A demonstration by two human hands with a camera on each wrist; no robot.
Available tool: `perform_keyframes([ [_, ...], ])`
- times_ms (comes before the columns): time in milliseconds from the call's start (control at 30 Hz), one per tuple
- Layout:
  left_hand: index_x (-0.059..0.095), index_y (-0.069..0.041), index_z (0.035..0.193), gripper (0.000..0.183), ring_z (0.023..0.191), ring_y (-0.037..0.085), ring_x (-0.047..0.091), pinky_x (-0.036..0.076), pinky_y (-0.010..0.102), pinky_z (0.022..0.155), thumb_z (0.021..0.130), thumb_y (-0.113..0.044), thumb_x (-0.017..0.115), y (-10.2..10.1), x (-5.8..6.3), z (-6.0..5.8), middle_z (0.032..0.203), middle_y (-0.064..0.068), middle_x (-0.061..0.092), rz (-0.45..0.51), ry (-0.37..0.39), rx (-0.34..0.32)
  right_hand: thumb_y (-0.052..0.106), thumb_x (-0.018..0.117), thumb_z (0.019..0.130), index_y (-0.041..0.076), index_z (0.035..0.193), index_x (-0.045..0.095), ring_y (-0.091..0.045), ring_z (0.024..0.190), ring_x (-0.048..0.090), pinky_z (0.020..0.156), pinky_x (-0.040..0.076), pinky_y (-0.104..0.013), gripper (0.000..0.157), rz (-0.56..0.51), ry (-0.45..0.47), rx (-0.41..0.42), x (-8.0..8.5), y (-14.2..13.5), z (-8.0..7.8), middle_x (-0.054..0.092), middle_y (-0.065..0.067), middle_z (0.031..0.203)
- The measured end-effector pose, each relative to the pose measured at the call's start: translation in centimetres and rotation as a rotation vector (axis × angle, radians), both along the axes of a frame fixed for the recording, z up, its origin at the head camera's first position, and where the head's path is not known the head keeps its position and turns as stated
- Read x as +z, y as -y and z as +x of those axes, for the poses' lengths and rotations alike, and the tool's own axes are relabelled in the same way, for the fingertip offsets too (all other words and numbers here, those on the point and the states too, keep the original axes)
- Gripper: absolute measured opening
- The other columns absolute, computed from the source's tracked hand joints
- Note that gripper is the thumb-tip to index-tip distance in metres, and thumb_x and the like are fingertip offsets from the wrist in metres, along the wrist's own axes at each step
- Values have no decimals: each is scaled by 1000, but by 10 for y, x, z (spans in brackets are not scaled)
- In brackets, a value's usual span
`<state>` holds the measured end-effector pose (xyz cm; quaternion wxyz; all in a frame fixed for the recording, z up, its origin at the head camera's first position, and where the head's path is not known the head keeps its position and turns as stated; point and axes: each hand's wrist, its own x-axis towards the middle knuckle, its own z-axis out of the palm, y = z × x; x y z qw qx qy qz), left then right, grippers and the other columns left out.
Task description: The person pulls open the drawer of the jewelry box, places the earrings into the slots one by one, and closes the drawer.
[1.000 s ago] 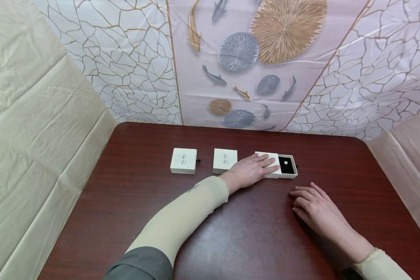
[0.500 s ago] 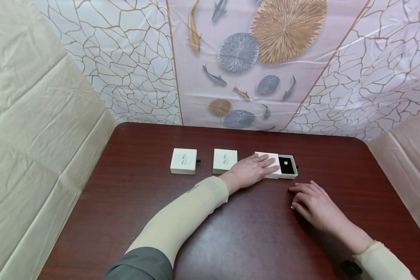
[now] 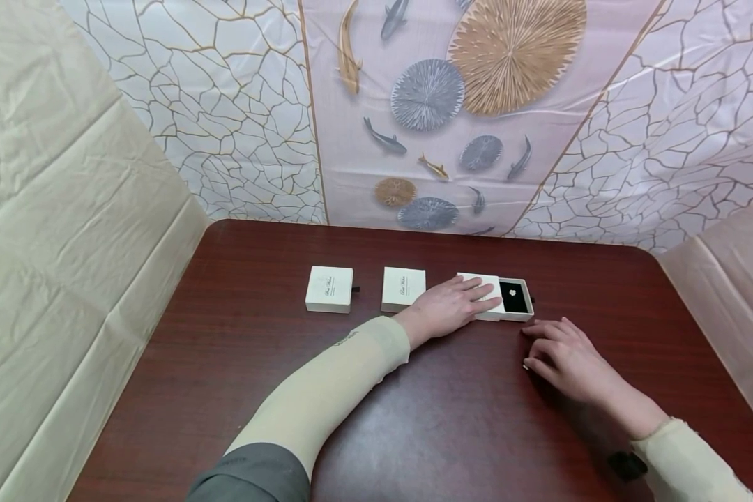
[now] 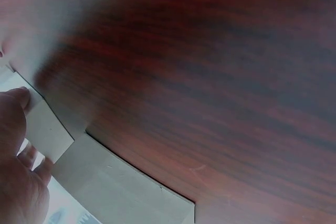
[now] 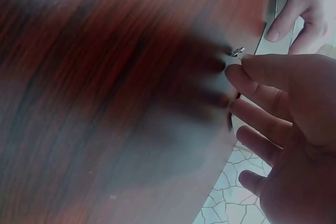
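Observation:
My left hand lies over the white sleeve of a small jewelry box, its fingers spread straight across the top. From the sleeve's right side the drawer is pulled out, showing a black insert with a small silvery-white earring on it. In front of the drawer, low over the table, my right hand pinches a small silvery earring between thumb and index finger. Its other fingers are loosely bent, as the right wrist view shows.
Two closed white boxes stand left of the drawer box: a middle box beside my left wrist and a left box with a black pull tab. All stand on the dark red table, with patterned cloth behind.
My right hand has shifted slightly toward the open drawer and turned, bringing the earring at its thumb into view. My left hand and the boxes have stayed put.

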<state>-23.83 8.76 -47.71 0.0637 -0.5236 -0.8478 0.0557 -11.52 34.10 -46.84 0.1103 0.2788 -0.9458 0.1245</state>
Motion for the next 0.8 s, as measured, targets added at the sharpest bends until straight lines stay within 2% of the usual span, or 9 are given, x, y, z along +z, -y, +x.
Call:
perform_keyframes([
  [167,38,-32,168,51,160,20,33,33,41,128,117,-30,45,0,1,0,173,-1,36,-11,-5,3,10,92,76,24,73,62,-48,120,62,109,38,-75,34,-2,-5,-7,0,-1,-3,72,-19,120],
  [433,38,-32,168,51,160,21,33,33,41,128,117,-29,44,-1,0,0,173,0,36,-10,-1,0,11,91,78,24,73,61,-48,122,60,114,35,-73,33,-9,3,-24,0,-3,-7,72,-20,120],
  [600,39,-32,167,51,160,20,33,33,41,128,117,-29,45,-1,0,0,173,-1,37,-7,0,1,11,91,77,23,75,62,-47,119,61,111,37,-75,32,-12,-19,-20,-1,-4,-8,73,-19,118],
  [800,39,-32,167,52,160,20,33,33,41,128,116,-30,46,-1,0,1,173,-1,36,-8,-1,3,10,92,76,23,76,62,-45,121,62,115,35,-72,32,-10,-44,-24,-1,-5,-7,74,-17,118],
])
